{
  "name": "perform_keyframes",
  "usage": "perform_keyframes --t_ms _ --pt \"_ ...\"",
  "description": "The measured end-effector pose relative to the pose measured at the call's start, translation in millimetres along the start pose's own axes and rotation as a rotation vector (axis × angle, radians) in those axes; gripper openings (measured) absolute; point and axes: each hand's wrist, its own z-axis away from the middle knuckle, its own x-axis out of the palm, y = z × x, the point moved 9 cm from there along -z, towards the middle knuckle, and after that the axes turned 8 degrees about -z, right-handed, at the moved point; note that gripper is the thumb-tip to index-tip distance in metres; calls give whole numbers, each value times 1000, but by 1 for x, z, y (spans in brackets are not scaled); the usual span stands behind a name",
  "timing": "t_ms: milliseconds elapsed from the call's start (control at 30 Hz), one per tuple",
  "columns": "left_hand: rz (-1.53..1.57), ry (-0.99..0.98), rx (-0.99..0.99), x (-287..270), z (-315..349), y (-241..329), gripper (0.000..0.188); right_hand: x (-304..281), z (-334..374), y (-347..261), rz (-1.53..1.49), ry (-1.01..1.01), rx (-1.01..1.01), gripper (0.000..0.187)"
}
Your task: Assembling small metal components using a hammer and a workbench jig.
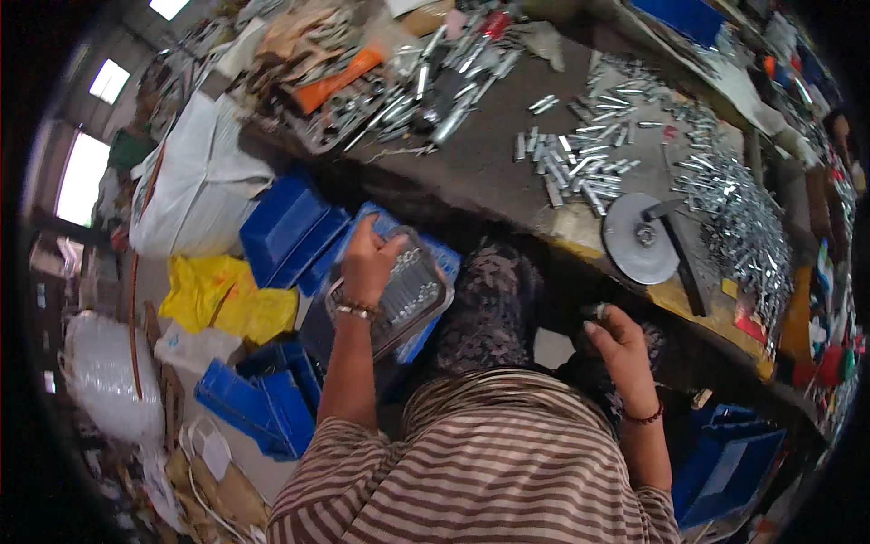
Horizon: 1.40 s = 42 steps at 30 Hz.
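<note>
My left hand (366,265) is over the left side of a clear plastic tray (442,299), thumb and forefinger apart. Whether its other fingers touch the rim is hidden. Small shiny metal pieces (412,288) lie in the tray, which rests on a blue plastic bin (415,344) beside my left thigh. In front of my right thigh, below the bench edge, my right hand (627,352) is pinched closed. At its fingertips shows a small silvery piece (599,310), too small to name.
The workbench (453,181) carries loose metal pins (580,163), a heap of small metal parts (739,227), a round metal disc (640,238) with a dark bar, and tools with an orange handle (340,80). Blue bins (288,227) and a yellow bag (227,295) are at left; another blue bin (729,467) is low right.
</note>
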Motion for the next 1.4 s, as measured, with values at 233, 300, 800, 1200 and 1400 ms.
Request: perform_keyframes --t_ms 233,300,800,1200,1400 --pt "371 -79 505 -12 -16 191 19 13 5 -16 38 -107 -42 16" --pt "271 -79 756 -6 -12 242 20 10 8 -23 103 -75 -59 16" --pt "326 -226 753 23 -21 281 13 -93 8 -146 482 286 -568 27" --pt "296 -143 784 38 35 330 13 -96 -165 -205 1190 587 -639 22" --pt "321 -116 794 37 42 327 15 -106 -190 -194 1139 565 -498 20"
